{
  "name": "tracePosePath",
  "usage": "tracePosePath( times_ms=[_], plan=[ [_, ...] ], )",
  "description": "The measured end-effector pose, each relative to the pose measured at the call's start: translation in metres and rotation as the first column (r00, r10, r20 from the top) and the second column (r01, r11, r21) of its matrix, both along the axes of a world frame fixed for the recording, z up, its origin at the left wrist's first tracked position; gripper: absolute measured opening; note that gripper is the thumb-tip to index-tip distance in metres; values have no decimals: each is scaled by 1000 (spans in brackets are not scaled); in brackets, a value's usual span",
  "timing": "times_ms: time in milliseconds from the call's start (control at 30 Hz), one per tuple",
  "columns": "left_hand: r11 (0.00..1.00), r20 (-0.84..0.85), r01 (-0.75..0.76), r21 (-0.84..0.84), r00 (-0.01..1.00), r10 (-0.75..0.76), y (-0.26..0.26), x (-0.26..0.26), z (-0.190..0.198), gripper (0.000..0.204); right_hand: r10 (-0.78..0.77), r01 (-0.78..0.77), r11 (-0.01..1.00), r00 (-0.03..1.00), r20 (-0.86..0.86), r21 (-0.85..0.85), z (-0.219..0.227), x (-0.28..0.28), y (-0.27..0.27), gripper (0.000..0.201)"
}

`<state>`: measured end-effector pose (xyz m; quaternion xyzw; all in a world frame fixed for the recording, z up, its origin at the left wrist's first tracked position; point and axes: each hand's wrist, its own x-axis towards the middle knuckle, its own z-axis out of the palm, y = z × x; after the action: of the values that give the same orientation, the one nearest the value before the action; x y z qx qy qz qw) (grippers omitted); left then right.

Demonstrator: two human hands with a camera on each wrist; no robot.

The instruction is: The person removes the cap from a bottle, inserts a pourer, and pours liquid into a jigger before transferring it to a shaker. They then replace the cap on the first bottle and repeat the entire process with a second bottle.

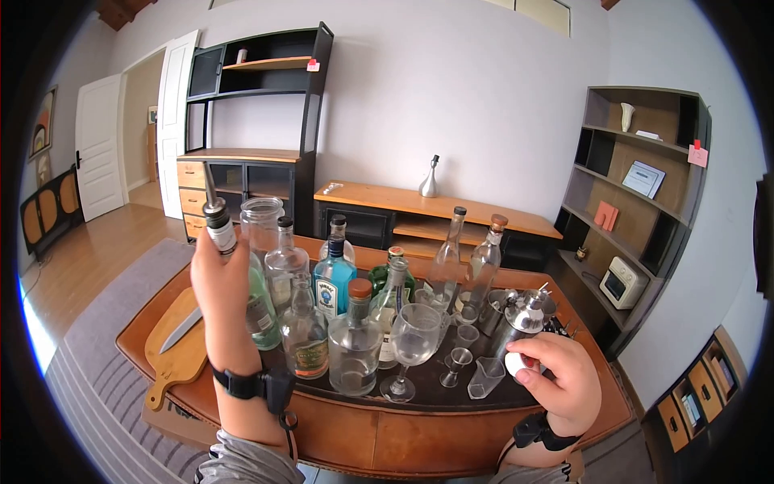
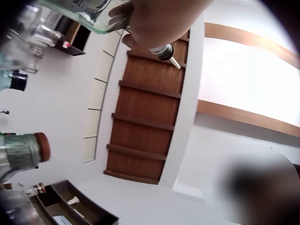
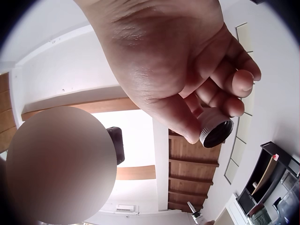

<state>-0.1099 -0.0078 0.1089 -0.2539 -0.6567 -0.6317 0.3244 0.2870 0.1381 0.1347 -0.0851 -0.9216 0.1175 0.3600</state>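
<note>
On the left side of the table, my left hand point(image 1: 222, 282) grips the neck of a pale green glass bottle point(image 1: 263, 319). A metal pour spout point(image 1: 214, 202) with a black collar rises from the bottle's mouth, above the fingers. The left wrist view shows the hand point(image 2: 161, 23) wrapped around the neck and the spout point(image 2: 173, 62) past it. My right hand point(image 1: 564, 375) pinches a small white screw cap point(image 1: 514, 365) between thumb and fingers. In the right wrist view, the cap's dark hollow inside point(image 3: 218, 133) faces outward. Beneath that hand stands a clear measuring cup point(image 1: 486, 379).
Between the hands stand several bottles, including a blue one point(image 1: 335, 282), and a stemmed glass point(image 1: 415, 335). A metal jigger point(image 1: 456, 365) and a shaker point(image 1: 528, 313) are on the right. At the left, a knife point(image 1: 181, 331) lies on a wooden cutting board point(image 1: 173, 367).
</note>
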Motion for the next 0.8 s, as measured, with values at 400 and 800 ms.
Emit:
tracePosePath(
  times_ms=[400, 800],
  plan=[
    [746, -187, 634, 205, 774, -606, -94, 98, -1, 27, -12, 15, 997, 999, 35, -69, 2, -1, -7, 28],
    [-50, 317, 998, 23, -55, -947, -8, 157, -4, 15, 114, 68, 972, 708, 697, -227, -123, -69, 48, 22]
  ],
)
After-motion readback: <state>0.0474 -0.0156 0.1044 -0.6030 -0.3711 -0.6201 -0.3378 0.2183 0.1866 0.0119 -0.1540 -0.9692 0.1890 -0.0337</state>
